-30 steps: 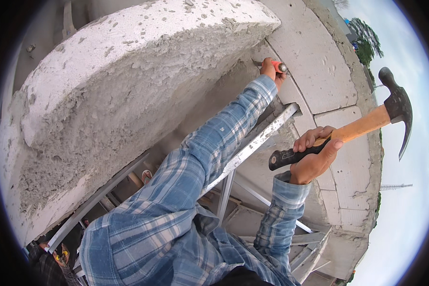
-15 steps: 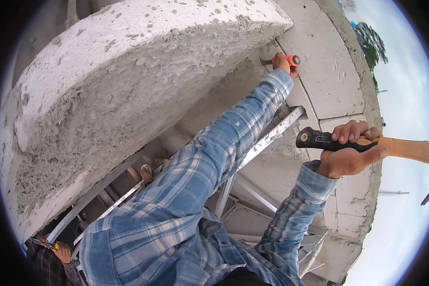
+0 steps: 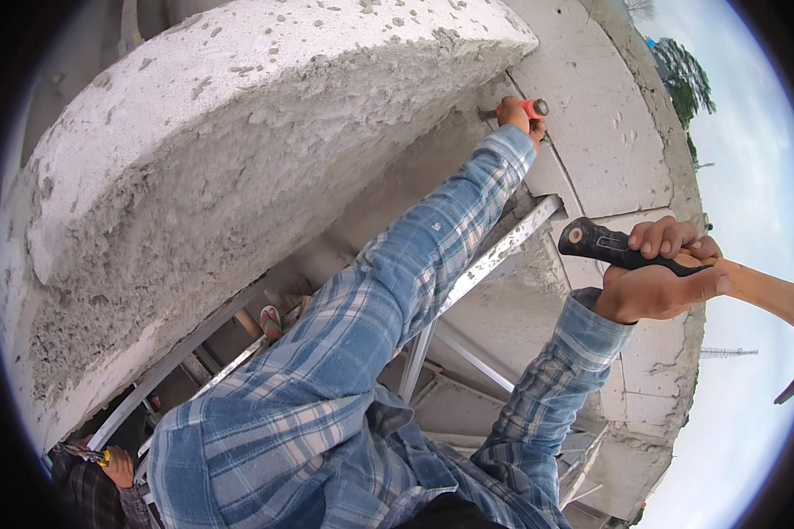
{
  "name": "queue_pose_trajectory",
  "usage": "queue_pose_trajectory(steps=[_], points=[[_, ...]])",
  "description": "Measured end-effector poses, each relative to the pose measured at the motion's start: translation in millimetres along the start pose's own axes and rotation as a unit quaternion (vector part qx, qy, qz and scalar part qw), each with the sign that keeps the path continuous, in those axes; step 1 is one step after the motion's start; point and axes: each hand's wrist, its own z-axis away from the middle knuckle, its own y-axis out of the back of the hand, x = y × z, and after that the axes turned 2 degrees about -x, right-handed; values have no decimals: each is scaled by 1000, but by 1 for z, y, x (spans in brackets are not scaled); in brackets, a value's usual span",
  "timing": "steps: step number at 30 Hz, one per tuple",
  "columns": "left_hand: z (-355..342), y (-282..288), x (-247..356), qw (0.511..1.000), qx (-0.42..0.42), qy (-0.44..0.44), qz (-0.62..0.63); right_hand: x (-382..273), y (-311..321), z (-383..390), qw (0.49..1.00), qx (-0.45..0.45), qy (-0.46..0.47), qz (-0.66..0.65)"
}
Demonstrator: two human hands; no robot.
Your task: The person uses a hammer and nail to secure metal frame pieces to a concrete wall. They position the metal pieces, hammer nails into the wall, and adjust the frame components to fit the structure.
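Observation:
My left hand (image 3: 520, 122) is closed on a chisel with an orange handle and grey metal top (image 3: 535, 109), held against the concrete wall (image 3: 604, 97) beside a seam, just right of a thick, rough concrete ledge (image 3: 176, 159). My right hand (image 3: 657, 278) grips a claw hammer by its black-and-wood handle (image 3: 759, 291) at the right, out over the wall; the hammer's head is mostly hidden in the dark rim of the picture.
Metal framing (image 3: 494, 256) runs below my arms. A foot in a sandal (image 3: 271, 319) shows beneath the ledge. A co-worker's hand (image 3: 119, 469) holds a yellow-handled tool (image 3: 97, 456) at lower left. Beyond the wall's edge are sky, a tree (image 3: 684, 79) and a distant lattice structure (image 3: 728, 353).
My right hand has swung the hammer to the right, taking its head mostly out of view. My left hand and chisel appear slightly further right in the picture, still at the same seam.

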Motion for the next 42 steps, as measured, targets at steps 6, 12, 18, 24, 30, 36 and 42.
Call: queue_pose_trajectory(steps=[6,12,18,24,30,36,42], points=[[-29,-1,6,999,-20,23,13,76,20,57,849,-202,-475,114],[-14,-2,5,1000,17,13,11,2,2,7,983,-82,-162,32],[-16,2,-10,999,7,21,27,87,29,59,935,-156,-293,126],[-26,0,4,1000,11,4,8,39,14,30,926,-123,-350,66],[-20,3,2,1000,18,7,21,58,0,34,995,-57,-79,11],[-31,7,7,1000,8,13,15,84,20,46,876,-129,-457,77],[-17,5,-6,1000,-9,2,5,90,20,56,944,-128,-275,131]])
